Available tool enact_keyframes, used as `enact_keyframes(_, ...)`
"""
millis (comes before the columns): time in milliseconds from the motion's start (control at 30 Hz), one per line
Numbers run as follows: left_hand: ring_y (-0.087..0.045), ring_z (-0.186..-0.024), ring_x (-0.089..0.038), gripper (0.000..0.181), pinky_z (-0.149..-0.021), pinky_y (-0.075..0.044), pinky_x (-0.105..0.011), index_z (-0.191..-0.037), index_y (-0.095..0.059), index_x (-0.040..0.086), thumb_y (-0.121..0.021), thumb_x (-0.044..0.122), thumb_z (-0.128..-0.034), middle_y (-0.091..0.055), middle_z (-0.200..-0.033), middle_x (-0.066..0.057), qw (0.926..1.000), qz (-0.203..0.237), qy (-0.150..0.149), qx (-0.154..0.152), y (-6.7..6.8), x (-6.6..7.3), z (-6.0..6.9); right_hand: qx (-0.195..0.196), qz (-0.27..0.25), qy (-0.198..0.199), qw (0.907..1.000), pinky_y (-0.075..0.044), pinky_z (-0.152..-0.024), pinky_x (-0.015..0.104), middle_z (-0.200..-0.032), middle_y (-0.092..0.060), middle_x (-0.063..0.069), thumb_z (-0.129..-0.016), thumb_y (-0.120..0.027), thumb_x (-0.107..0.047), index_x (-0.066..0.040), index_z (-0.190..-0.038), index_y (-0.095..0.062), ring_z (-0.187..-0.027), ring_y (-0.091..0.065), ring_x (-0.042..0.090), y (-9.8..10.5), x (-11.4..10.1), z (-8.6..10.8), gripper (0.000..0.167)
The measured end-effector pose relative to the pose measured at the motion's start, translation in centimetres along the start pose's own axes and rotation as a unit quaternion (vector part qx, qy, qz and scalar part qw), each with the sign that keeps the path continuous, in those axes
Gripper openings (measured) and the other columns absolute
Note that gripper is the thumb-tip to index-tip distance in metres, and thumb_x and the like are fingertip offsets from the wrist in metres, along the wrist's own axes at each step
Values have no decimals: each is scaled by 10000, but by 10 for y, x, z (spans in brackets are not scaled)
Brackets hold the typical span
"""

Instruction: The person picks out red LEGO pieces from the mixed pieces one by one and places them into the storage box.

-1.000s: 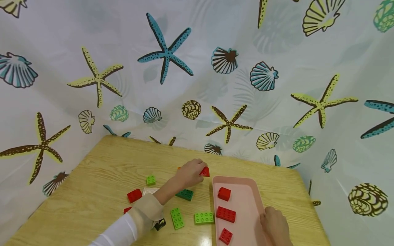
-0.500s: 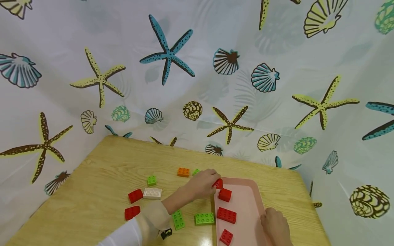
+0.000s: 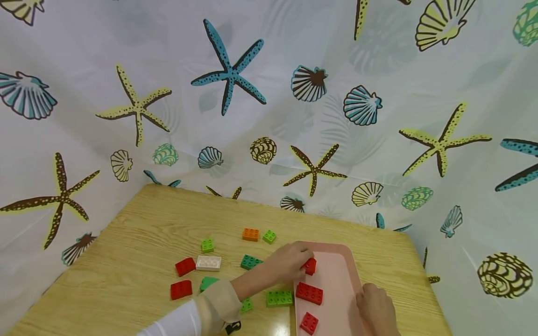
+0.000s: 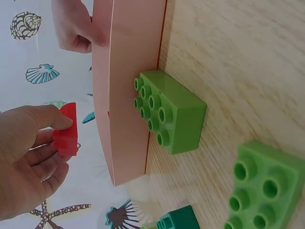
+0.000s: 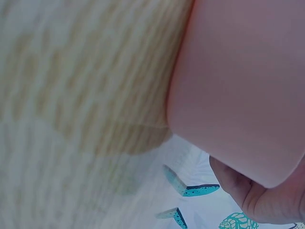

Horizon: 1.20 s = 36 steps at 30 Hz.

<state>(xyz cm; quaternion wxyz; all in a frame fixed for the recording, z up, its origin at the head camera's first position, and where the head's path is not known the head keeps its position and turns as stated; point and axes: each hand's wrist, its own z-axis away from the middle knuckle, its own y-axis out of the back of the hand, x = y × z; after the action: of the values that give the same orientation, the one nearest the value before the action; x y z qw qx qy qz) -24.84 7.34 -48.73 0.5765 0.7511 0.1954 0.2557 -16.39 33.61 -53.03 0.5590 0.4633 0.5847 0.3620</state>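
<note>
My left hand reaches over the left rim of the pink tray. Between thumb and fingers it pinches a red toy brick with a rounded end, plain in the left wrist view and held above the tray's rim. In the head view the red at its fingertips overlaps a brick in the tray, so the two are hard to separate. Closer to me in the tray lie a red eight-stud brick and a small red brick. My right hand grips the tray's right side, its fingers curled at the rim.
Left of the tray lie a light green brick, a dark green brick, an orange brick, small green bricks, a white brick and two red bricks. A patterned curtain hangs behind the wooden table.
The left hand has carried the red brick right and toward me, from the table's far part to over the tray. The right hand has stayed at the tray's side.
</note>
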Motion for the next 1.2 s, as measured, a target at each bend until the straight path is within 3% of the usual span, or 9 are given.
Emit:
enact_keyframes(100,-547,-1098,-128,333,-937,-441,-200,-1174,-685,117,-774,198,-864,-612,-1141,6,10000,53,-54,-61,-2,4,0,-94,-7,-82,9999,-429,-494,524,-602,-561,137,-809,-605,-32,-72,-614,-479,-538,-569,366,1,0,0,236)
enact_keyframes(433,-575,-900,-69,266,-808,-458,-180,-1136,-686,146,-727,216,-883,-637,-1029,33,9981,-117,-603,-59,-5,22,-3,-28,21,-78,10000,-428,-498,529,-599,-558,137,-803,-601,-31,-81,-604,-460,-539,-569,369,0,1,-1,249)
enact_keyframes(867,-542,-883,8,297,-809,-424,-121,-1182,-680,205,-744,222,-893,-634,-1053,112,9955,321,-630,-634,-21,41,-4,-35,-12,-76,10000,-428,-507,539,-598,-558,136,-811,-598,-35,-87,-599,-460,-544,-573,392,-2,1,0,258)
enact_keyframes(1067,-532,-902,21,334,-847,-412,-120,-1221,-666,235,-747,322,-909,-635,-1094,146,9922,408,-645,-982,-27,50,-3,-255,34,-179,9995,-419,-488,481,-584,-526,89,-840,-593,-42,-80,-617,-487,-518,-535,301,-2,1,-3,249)
enact_keyframes(1200,-529,-889,30,350,-851,-414,-107,-1234,-668,240,-743,345,-909,-640,-1100,153,9917,375,-691,-1019,-29,54,-3,-350,-6,-231,9991,-403,-485,450,-578,-498,61,-846,-584,-44,-89,-616,-467,-517,-492,253,-2,2,-3,262)
